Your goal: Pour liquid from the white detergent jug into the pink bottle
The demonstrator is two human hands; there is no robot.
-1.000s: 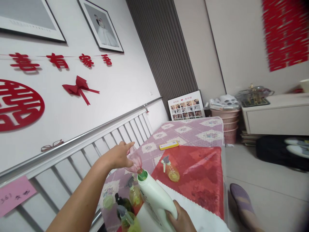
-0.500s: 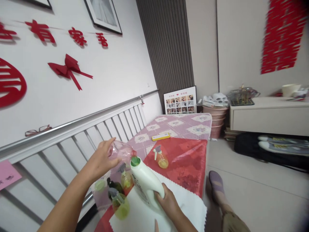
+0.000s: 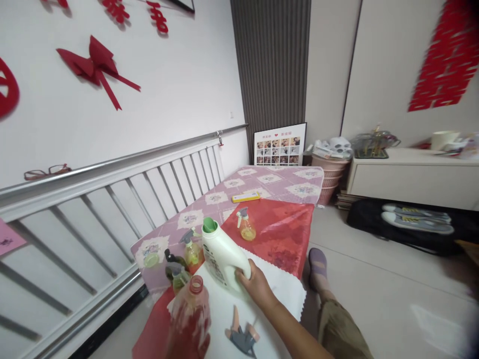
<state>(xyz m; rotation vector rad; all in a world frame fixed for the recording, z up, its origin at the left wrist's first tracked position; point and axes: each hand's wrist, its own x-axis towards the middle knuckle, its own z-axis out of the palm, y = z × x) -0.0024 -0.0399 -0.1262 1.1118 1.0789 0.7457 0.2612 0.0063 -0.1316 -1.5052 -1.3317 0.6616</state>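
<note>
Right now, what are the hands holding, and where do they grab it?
The right hand holds the white bottle near its base. The pink see-through bottle sits low in front, but the left hand is not visible.

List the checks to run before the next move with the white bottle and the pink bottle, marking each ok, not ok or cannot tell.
1. Right hand grips the white bottle: ok.
2. White bottle uncapped, tilted, base on the cloth: ok.
3. Pink bottle upright, neck open: ok.
4. Firm hold on the pink bottle: cannot tell, its base is blurred at the picture's edge.
5. Spray head lies on the cloth, apart from both bottles: ok.
</note>
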